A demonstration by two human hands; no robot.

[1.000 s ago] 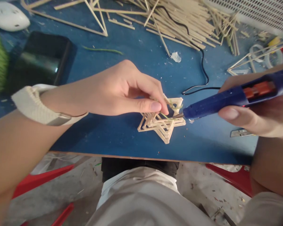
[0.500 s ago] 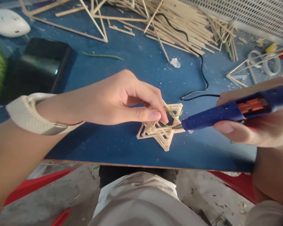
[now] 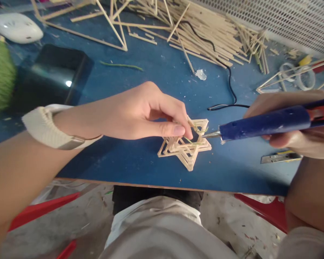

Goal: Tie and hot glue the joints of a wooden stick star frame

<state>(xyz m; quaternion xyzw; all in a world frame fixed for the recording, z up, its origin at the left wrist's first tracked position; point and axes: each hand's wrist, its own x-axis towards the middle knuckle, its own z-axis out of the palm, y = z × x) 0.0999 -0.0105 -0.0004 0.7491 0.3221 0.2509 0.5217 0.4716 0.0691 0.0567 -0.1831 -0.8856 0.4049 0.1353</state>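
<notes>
On the blue table lies a star-shaped frame of thin wooden sticks, with bits of green yarn across its inner part. Over its upper left side, my left hand is closed, thumb and forefinger pinching the green yarn; the fingers hide part of the star. My right hand is wrapped round a dark blue glue gun. The gun's metal nozzle points left, close to the star's right inner edge; whether it touches there I cannot tell.
A pile of wooden sticks and stick frames fill the back. At left are a black phone-like slab, a white mouse and green yarn ball. A box cutter lies right; a black cord runs behind.
The glue gun has drawn back slightly to the right and rolled in my right hand, uncovering the box cutter. My left hand keeps its pinch at the star.
</notes>
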